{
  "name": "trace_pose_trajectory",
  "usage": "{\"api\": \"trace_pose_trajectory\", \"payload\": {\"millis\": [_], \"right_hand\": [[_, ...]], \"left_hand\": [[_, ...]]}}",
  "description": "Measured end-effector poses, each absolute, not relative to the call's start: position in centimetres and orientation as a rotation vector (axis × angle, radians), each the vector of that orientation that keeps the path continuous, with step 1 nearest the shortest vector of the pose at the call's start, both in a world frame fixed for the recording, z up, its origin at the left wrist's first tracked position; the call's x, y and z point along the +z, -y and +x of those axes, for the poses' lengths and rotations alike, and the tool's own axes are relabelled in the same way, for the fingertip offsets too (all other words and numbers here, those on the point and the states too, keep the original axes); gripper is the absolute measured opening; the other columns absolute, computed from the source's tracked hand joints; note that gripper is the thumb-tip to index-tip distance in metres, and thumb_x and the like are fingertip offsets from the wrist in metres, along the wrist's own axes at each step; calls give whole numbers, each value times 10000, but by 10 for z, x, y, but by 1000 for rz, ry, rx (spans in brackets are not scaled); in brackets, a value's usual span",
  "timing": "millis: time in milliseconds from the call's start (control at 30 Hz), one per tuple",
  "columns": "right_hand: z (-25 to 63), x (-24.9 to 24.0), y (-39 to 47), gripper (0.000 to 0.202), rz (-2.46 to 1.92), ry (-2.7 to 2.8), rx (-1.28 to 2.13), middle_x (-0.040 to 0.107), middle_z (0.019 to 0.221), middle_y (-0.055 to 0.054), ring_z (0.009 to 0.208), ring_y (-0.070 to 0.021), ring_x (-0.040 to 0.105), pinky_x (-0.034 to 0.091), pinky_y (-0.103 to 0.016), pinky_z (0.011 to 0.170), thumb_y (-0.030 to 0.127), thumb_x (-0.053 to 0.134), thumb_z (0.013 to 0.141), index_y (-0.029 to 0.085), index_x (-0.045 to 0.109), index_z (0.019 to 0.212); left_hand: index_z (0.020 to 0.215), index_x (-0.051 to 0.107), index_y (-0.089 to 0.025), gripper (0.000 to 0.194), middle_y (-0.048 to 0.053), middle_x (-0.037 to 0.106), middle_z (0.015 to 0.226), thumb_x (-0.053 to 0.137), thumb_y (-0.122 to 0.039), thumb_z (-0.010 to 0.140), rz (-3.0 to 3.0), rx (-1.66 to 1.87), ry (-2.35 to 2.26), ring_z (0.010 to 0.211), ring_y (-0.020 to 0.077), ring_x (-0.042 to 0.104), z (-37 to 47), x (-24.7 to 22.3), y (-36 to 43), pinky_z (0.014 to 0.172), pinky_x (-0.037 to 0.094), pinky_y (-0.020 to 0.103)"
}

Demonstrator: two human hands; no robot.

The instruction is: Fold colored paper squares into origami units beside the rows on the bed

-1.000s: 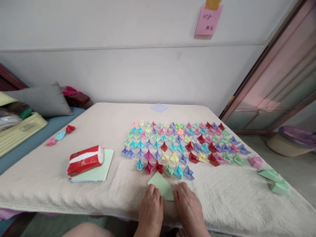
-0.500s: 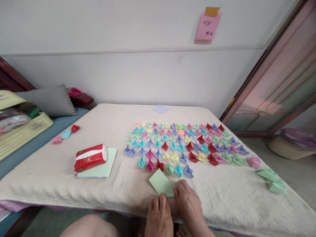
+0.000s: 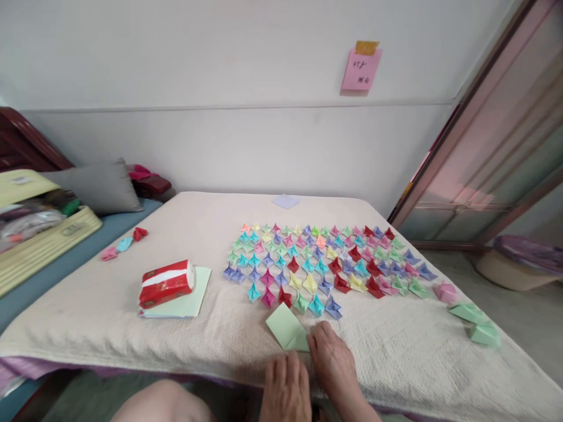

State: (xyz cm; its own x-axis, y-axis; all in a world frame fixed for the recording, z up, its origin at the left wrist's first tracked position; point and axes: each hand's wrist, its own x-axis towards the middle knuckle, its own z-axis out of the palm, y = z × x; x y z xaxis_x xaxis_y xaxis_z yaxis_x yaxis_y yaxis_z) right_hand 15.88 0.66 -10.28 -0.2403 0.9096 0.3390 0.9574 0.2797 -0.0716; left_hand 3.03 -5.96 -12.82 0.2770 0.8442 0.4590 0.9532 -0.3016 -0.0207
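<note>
A pale green sheet of origami paper (image 3: pixel 282 326) lies on the cloth near the front edge, turned like a diamond, its lower right part folded over. My right hand (image 3: pixel 334 356) has its curled fingers closed at the paper's right corner; the fingertips are partly hidden. Just below the paper's lower edge, my left hand (image 3: pixel 287 381) rests with fingers forward and side by side, apart from the sheet. Beyond the sheet stand rows of small folded paper shapes (image 3: pixel 309 282) in many colours.
At left, a red tissue pack (image 3: pixel 167 285) sits on a stack of paper (image 3: pixel 200 293). Several crumpled-looking paper pieces (image 3: pixel 125 244) lie farther left. Green folded pieces (image 3: pixel 485 333) are near the right edge. A lilac sheet (image 3: pixel 285 201) lies at the back, by the wall.
My left hand has drawn back slightly from the paper's lower edge, uncovering the folded part. My right hand stays at the right corner. The camera view has shifted a little.
</note>
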Motion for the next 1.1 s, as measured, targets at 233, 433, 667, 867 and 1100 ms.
{"api": "trace_pose_trajectory", "payload": {"millis": [233,433,667,867,1100], "right_hand": [[160,-104,-7,233,-1658,2261,-211,613,748,-20,656,-168,614,370,-266,584,90,483,890,208,566,707],[161,-102,-5,200,-1655,2254,-250,614,753,-22,689,-180,607,359,-279,610,128,507,895,206,578,726],[171,-95,2,181,-1737,2126,-342,625,779,-71,735,-251,594,381,-343,635,192,495,911,194,588,755],[169,-98,27,328,-1530,2164,-354,702,997,-97,915,-224,644,480,-334,786,47,431,831,166,580,1097],[155,-124,57,551,-1336,2264,-354,678,1237,-57,1102,-231,622,446,-381,929,-1,416,773,189,535,1276]], "left_hand": [[1155,674,-117,368,124,649,1179,469,-197,860,-2238,-549,1441,1130,280,517,37,-137,55,927,433,465],[1119,696,-112,349,138,653,1103,521,-158,820,-2199,-476,1561,1056,292,546,38,-133,56,901,459,480],[1164,664,-94,369,149,626,1106,574,-214,827,-2272,-401,1575,1052,289,521,35,-120,53,898,458,463],[1190,640,-123,383,147,607,1124,595,-162,813,-2307,-427,1583,1032,289,510,34,-118,53,889,446,485],[1199,629,-169,356,110,608,1134,544,-105,859,-2369,-447,1612,1045,260,518,29,-112,53,902,435,461]]}}
